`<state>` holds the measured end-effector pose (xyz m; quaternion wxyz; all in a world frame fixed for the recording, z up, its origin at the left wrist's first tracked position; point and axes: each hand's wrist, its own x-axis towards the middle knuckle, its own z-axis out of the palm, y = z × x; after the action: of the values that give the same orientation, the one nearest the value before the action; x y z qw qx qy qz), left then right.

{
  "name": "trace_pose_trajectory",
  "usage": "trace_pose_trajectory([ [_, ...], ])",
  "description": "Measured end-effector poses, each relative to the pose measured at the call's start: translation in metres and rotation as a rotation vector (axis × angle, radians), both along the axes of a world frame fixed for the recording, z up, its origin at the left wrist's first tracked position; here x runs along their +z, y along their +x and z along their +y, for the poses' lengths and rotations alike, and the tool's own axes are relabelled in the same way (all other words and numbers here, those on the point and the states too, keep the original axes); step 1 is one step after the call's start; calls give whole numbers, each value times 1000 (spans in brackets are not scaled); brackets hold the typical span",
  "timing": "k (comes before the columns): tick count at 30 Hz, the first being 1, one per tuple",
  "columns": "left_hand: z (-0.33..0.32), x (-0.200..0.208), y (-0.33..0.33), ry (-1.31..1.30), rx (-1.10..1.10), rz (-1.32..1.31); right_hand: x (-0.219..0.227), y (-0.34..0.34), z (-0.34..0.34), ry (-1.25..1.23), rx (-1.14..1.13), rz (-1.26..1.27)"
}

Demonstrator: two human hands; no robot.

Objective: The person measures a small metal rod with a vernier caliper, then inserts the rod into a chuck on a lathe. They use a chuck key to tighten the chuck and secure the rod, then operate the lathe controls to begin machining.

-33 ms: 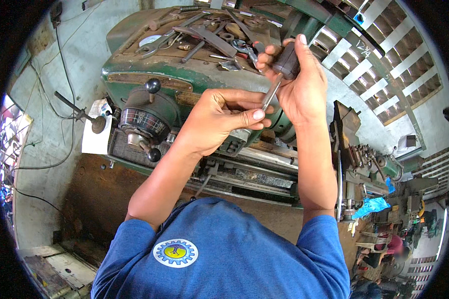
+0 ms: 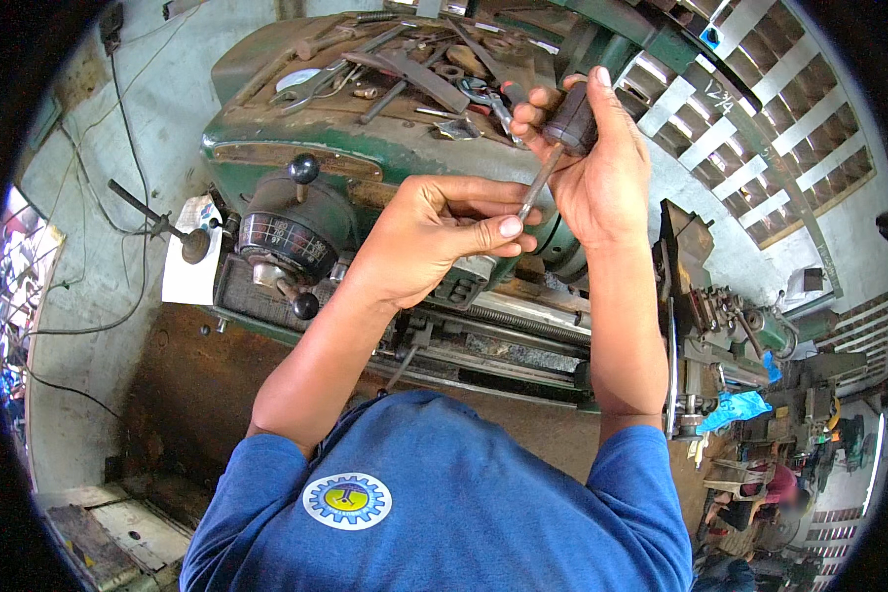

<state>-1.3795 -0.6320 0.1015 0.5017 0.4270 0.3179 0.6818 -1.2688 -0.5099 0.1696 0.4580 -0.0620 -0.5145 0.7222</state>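
Note:
A screwdriver (image 2: 540, 185) with a thick dark handle and a thin metal shaft is held up between my hands, tilted with its handle to the upper right. My right hand (image 2: 607, 173) wraps loosely round the handle, thumb pointing up. Lower on the shaft, my left hand (image 2: 454, 227) pinches the far end between thumb and fingers, which hide the tip. Behind both hands stands a green lathe (image 2: 296, 138). Its top carries an open-end wrench (image 2: 311, 91), a flat metal bar (image 2: 424, 82), pliers (image 2: 483, 96) and other loose tools.
A dial with ball-ended levers (image 2: 286, 237) projects from the lathe's front, left of my left forearm. Below my hands runs a long threaded screw (image 2: 523, 331). A white paper (image 2: 189, 271) hangs at left. Another person (image 2: 779, 485) is far off at lower right.
The screwdriver's handle has turned and shifted slightly in my right hand, whose thumb moved a little right. My left hand keeps its place on the shaft. Markings on the lathe's dial look different.

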Motion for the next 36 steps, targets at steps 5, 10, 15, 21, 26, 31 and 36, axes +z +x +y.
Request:
trace_pose_trajectory([
  [5, -2, 1, -2, -5, -31, -41, -1, 0, 1, 21, 56, 16],
  [10, -7, 1, -2, -17, -62, -65, -4, -1, -1, 56, 100, 37],
  [15, -10, 2, -4, -12, -59, -66, -3, -2, -1, 56, 131, 38],
  [21, -11, -2, -6, -23, -42, -48, -6, 0, -2, 120, 169, -39],
  [26, -6, -13, -12, -83, 67, 109, 0, 3, 12, 438, -6, -153],
  [31, -1, -23, -26, -216, 126, 234, -6, -1, 46, 811, -508, -364],
  [36, -1, -27, -34, -192, 147, 234, -38, 1, 54, 880, -529, -593],
])
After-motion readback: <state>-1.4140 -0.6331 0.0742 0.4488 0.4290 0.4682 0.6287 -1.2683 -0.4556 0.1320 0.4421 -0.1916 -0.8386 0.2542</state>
